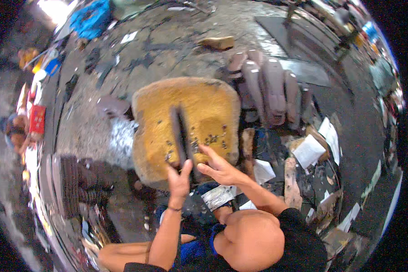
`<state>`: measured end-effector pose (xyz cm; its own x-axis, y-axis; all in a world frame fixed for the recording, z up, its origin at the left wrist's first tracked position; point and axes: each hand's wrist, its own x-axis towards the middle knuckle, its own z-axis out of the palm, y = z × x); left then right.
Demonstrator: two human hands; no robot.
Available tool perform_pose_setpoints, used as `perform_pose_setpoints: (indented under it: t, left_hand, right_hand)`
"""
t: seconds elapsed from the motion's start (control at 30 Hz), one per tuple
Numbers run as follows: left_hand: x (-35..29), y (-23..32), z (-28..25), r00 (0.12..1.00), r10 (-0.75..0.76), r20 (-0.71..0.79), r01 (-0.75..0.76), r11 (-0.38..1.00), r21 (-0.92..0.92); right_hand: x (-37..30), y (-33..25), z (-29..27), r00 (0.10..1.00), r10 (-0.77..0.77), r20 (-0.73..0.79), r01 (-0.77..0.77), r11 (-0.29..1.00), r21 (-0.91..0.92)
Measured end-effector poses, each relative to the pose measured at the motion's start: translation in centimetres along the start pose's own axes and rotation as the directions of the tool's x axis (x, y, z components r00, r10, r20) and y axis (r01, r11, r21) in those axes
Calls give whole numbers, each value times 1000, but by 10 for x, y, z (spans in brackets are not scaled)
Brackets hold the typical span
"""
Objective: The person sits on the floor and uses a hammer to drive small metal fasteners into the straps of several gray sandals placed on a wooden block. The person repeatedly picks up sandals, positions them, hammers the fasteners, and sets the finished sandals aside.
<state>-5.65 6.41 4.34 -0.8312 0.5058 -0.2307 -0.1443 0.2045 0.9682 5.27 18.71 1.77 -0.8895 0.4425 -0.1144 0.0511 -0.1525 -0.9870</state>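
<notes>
A worn yellow work block [186, 97] with a rounded square top lies before me, dark bits scattered over it. Upright above it, smeared by motion, is a long dark brown shoe sole [180, 129] turned edge-on. My left hand [179, 181] grips its lower end between thumb and fingers. Close by on the right, my right hand [218, 168] has its fingers apart and holds nothing. Whether its fingertips touch the sole's edge is blurred.
Right of the block stands a cluster of brown soles [272, 90]. Another stack of soles [68, 186] sits at the left. White paper pieces [308, 150] and scraps litter the right side. A blue bag [90, 20] lies far left; a tan shoe-shaped form [216, 42] lies beyond the block.
</notes>
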Motion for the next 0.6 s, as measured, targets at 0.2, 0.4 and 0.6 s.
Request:
perform_pose_setpoints:
  t: [0.2,0.4,0.6]
  left_hand:
    - [22,-41,-35,956,228,-184,-78,805,588]
    - [16,-61,-43,959,241,-146,-17,566,824]
    - [-33,-14,-44,983,-179,43,184,962,-200]
  right_hand:
    - [19,29,23,962,-27,-272,-39,971,-235]
    - [15,26,25,935,-289,-208,-31,516,-856]
    - [-14,2,36,851,503,149,-519,850,92]
